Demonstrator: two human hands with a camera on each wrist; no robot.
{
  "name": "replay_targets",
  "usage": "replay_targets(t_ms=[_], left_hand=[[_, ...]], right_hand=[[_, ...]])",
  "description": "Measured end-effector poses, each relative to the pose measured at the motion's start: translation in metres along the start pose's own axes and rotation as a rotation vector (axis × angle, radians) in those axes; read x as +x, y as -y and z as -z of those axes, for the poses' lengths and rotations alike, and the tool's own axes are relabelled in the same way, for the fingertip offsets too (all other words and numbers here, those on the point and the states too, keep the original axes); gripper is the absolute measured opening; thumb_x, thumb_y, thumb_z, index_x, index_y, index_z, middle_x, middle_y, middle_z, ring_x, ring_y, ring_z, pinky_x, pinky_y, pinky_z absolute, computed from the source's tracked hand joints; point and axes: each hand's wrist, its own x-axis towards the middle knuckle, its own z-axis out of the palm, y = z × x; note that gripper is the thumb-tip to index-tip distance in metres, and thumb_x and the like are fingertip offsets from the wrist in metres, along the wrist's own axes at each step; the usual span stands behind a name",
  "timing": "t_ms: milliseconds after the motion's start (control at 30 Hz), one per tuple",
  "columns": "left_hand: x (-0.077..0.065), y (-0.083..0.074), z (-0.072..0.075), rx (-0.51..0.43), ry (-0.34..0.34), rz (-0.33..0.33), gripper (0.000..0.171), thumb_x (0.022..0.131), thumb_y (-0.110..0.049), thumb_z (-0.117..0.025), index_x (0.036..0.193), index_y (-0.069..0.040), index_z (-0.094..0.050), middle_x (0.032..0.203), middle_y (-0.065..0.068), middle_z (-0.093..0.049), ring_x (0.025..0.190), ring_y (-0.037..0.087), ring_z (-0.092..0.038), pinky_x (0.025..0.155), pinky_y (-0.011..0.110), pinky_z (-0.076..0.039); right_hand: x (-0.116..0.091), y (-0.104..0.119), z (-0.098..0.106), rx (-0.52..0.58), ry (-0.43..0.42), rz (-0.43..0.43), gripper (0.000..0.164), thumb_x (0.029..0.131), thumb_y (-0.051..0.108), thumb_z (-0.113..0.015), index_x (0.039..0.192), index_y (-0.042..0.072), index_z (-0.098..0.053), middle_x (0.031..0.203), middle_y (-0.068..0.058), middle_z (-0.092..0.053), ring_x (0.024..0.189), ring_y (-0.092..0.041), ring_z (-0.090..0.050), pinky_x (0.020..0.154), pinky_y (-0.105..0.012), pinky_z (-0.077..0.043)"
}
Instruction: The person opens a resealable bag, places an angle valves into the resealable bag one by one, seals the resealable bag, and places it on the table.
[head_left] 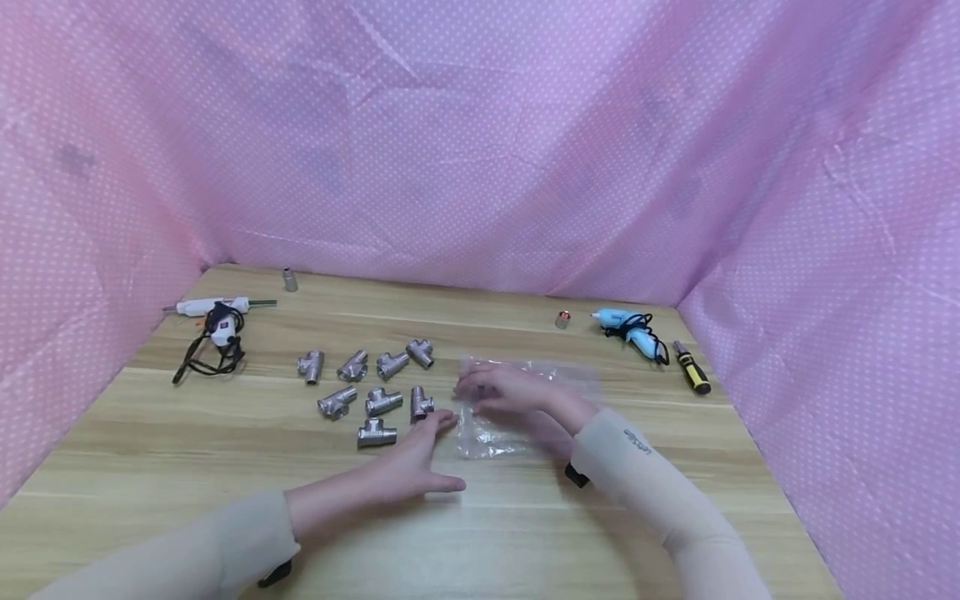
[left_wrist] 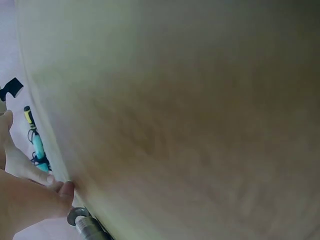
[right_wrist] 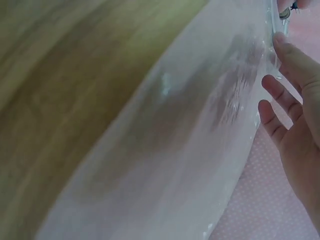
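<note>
A clear plastic bag lies flat on the table in the head view. Over its left part is my right hand, fingers loosely bent; the right wrist view has a fingertip touching the bag near its edge. My left hand reaches in from the lower left, thumb spread from the fingers and nothing held. Its fingertips come near the bag's left edge, beside a metal tee fitting. More fittings, such as this tee, lie left of the bag. The left wrist view shows part of one fitting.
At the back left are a corded white tool and a small metal cylinder. A short metal piece, a blue glue gun and a yellow-black screwdriver lie back right. Pink dotted cloth surrounds the table.
</note>
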Motion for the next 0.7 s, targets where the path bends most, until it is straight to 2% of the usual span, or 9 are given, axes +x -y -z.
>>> replay_targets(t_ms=[133, 267, 400, 533, 700], left_hand=[[0.007, 0.003, 0.001, 0.055, 0.018, -0.048, 0.094, 0.07, -0.041, -0.08, 0.142, -0.001, -0.032, 0.143, 0.015, -0.041, 0.131, 0.033, -0.038, 0.11, 0.05, -0.032], [0.013, 0.004, 0.003, 0.163, 0.046, -0.119, 0.085, 0.073, -0.039, -0.078, 0.139, -0.001, -0.038, 0.14, 0.016, -0.044, 0.128, 0.032, -0.039, 0.108, 0.052, -0.033], [0.018, 0.007, 0.005, 0.27, 0.08, -0.179, 0.082, 0.076, -0.042, -0.075, 0.139, -0.002, -0.042, 0.143, 0.015, -0.041, 0.131, 0.033, -0.035, 0.109, 0.055, -0.029], [0.02, 0.006, 0.007, 0.328, 0.122, -0.204, 0.079, 0.077, -0.046, -0.072, 0.139, -0.006, -0.045, 0.147, 0.014, -0.036, 0.134, 0.032, -0.031, 0.109, 0.057, -0.027], [0.021, 0.004, 0.012, 0.389, 0.177, -0.224, 0.078, 0.077, -0.05, -0.071, 0.139, -0.009, -0.045, 0.151, 0.01, -0.032, 0.132, 0.03, -0.033, 0.109, 0.055, -0.028]], right_hand=[[0.0, -0.006, -0.004, 0.031, -0.034, 0.037, 0.026, 0.087, 0.019, -0.066, 0.113, 0.011, -0.065, 0.116, -0.001, -0.059, 0.103, -0.011, -0.058, 0.093, -0.018, -0.047], [-0.001, -0.009, -0.006, 0.034, -0.057, 0.075, 0.015, 0.087, 0.015, -0.066, 0.1, 0.009, -0.068, 0.106, -0.001, -0.061, 0.098, -0.01, -0.058, 0.092, -0.016, -0.046], [-0.003, -0.009, -0.005, 0.063, -0.062, 0.082, 0.01, 0.087, 0.013, -0.066, 0.095, 0.008, -0.068, 0.104, -0.003, -0.061, 0.098, -0.011, -0.058, 0.094, -0.017, -0.046], [-0.006, -0.007, -0.002, 0.089, -0.066, 0.065, 0.008, 0.087, 0.014, -0.066, 0.094, 0.009, -0.068, 0.104, -0.002, -0.061, 0.098, -0.01, -0.059, 0.093, -0.017, -0.046], [-0.012, -0.004, 0.005, 0.148, -0.048, 0.042, 0.011, 0.089, 0.014, -0.063, 0.097, 0.008, -0.067, 0.111, -0.005, -0.061, 0.103, -0.013, -0.059, 0.093, -0.019, -0.048]])
